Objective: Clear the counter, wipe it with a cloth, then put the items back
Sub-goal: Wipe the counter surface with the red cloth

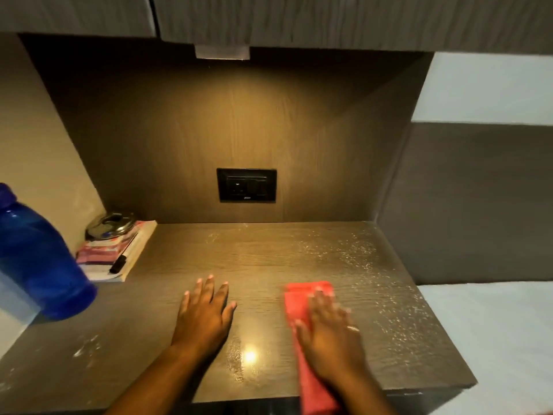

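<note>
- Pressing flat with fingers spread, the right hand (329, 333) lay on the red cloth (305, 298) on the counter (269, 253).
- Left of the cloth, the left hand (205, 313) rested open on the counter.
- Farther left stood a blue bottle (39, 253).

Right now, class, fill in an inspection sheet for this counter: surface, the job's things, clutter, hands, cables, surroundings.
Surface: counter brown, with wet streaks at right.
Job's things: red cloth flat on the counter, hanging over its front edge.
Clutter: blue bottle at left; books in the back corner, with a steel lid and a pen on top.
Hands: left hand flat on the counter; right hand pressing the cloth.
Cables: nothing seen.
Surroundings: wall socket, cupboards above.
</note>
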`<action>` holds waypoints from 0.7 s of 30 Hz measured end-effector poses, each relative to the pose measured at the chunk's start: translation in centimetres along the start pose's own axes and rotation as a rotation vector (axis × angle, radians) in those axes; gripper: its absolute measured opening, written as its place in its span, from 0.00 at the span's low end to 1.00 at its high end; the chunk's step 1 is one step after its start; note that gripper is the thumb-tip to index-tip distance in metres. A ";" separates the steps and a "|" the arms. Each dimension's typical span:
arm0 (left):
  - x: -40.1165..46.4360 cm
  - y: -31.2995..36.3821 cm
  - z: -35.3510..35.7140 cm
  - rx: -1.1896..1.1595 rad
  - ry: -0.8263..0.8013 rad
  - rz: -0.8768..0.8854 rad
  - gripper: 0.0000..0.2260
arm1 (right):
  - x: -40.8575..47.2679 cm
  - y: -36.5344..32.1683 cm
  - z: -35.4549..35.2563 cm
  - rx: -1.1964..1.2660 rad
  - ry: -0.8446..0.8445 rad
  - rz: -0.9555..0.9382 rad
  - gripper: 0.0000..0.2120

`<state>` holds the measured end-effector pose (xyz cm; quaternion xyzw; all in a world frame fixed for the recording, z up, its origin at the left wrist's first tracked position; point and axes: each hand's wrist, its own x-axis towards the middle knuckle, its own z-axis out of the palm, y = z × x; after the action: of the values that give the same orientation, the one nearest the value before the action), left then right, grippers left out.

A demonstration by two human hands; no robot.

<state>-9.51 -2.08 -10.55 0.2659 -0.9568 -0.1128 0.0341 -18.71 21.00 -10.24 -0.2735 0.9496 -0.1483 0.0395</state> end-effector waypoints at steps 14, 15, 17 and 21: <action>-0.4 -1.1 0.2 -0.024 0.012 0.054 0.28 | 1.2 4.8 -3.7 -0.098 0.056 0.597 0.33; -0.3 -1.2 0.2 -0.023 0.012 0.056 0.28 | 1.6 2.3 -2.7 -0.091 0.044 0.534 0.33; -0.2 -1.2 0.3 -0.023 0.013 0.061 0.28 | 2.2 -3.5 -0.2 -0.103 0.005 0.320 0.31; 0.2 -1.2 0.2 -0.039 -0.007 0.040 0.28 | 2.6 -9.4 2.8 -0.101 -0.068 -0.065 0.32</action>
<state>-9.10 -3.13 -11.03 0.2455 -0.9597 -0.1316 0.0383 -15.65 11.27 -10.07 -0.3109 0.9445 -0.0919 0.0528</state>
